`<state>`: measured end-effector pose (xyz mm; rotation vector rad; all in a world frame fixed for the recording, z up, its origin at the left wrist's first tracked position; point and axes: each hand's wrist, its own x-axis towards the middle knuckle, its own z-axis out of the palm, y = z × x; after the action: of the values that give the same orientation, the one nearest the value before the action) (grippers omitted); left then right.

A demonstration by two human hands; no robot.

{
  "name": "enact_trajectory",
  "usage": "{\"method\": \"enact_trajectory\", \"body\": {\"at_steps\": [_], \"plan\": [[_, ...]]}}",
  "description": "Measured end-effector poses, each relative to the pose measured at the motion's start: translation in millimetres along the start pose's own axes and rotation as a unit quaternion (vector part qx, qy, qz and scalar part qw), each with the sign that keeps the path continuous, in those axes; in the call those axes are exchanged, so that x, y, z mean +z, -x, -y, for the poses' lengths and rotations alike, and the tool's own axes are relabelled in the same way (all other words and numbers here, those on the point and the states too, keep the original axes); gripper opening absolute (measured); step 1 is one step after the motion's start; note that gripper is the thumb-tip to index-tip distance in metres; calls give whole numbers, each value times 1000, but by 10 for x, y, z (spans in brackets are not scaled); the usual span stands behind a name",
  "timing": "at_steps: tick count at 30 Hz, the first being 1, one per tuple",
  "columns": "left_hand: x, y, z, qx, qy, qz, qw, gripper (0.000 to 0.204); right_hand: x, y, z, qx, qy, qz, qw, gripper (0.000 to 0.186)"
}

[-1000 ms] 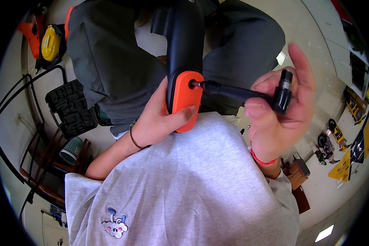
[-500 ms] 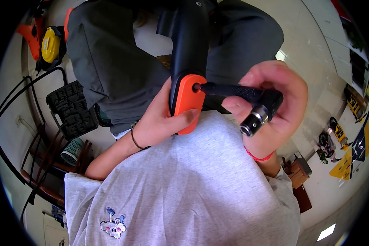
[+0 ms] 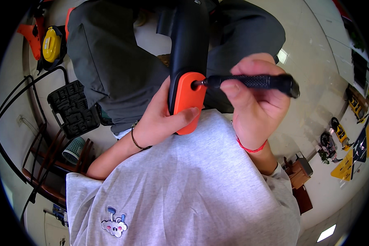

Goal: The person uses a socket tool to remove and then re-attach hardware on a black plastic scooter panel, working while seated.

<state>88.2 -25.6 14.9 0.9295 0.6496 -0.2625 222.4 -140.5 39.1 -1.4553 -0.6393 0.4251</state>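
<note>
My left hand point(image 3: 162, 117) is wrapped round the near end of a long black part point(image 3: 190, 45), its thumb pressed on an orange end cover point(image 3: 189, 98). That part runs away from me between my legs. In my right hand point(image 3: 256, 108) is a black screwdriver point(image 3: 256, 81) with a textured handle, gripped between thumb and fingers and lying nearly level. Its thin metal tip enters the round hole near the cover's upper right edge. What the tip meets inside the hole is hidden.
On the left, an open black tool case point(image 3: 74, 108) stands beside my leg, near a pale green basket point(image 3: 73, 151) and a wooden chair. A yellow-and-black object point(image 3: 51, 45) is at upper left. Small yellow machines point(image 3: 339, 133) stand far right.
The screwdriver's angled end has swung round, so its handle now looks straight. My right hand has turned and shifted slightly left. The left hand stays on the orange cover.
</note>
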Motion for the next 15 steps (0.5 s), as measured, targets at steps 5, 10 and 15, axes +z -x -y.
{"method": "enact_trajectory", "body": {"at_steps": [5, 10, 15], "plan": [[-13, -12, 36, 0, 14, -4, 1000, 64, 12, 52, 88, 63, -77, -26, 995, 40], [4, -25, 1, -5, 9, -28, 1000, 65, -50, 52, -21, 1, -13, 24, 1000, 35], [-9, -27, 59, 25, -27, -33, 999, 63, -94, 61, -21, -20, 150, 51, 987, 35]]}}
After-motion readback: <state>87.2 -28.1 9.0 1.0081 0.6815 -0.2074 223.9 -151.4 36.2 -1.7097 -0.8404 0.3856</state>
